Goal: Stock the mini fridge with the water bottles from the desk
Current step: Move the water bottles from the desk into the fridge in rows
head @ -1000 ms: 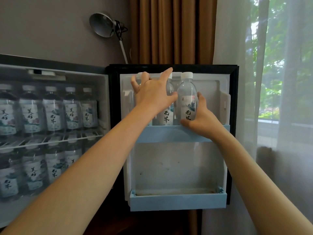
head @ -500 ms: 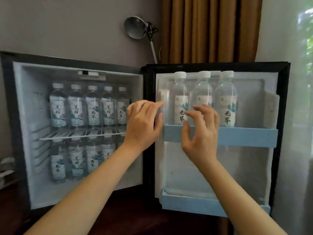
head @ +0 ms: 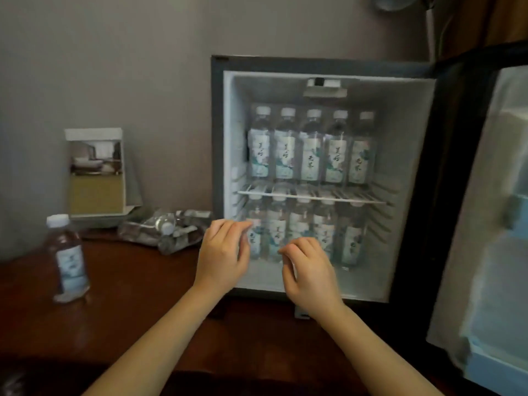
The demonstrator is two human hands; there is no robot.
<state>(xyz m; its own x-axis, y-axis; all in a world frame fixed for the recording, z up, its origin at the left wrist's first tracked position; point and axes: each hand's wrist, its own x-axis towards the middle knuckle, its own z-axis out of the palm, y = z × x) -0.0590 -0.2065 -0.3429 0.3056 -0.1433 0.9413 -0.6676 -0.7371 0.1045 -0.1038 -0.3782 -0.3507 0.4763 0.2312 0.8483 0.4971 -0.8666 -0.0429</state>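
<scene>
Bottles fill both levels of the mini fridge: one upright row on the wire shelf and another row beneath it, with the door swung open to the right. One water bottle is left to stock. It stands upright with its white cap on, on the dark wooden surface well to the left of the fridge. Farther back, against the fridge's left side, lies a wrapped bundle that looks like more bottles on their sides, though blur hides how many. A card stand sits by the wall.

Both hands hover in front of the lower row and touch nothing. The left hand and the right hand have loosely curled fingers, so each grip is apart and empty.

The standing bottle looks full, so I judge it fairly heavy for its size. Its thin walls would give under a hard squeeze, and its smooth label may slide. The sound place for the grip is round the labelled middle, thumb opposite fingers, keeping the bottle upright. The cap alone would be a poor hold. The bundle will likely be floppy and want support from beneath.
</scene>
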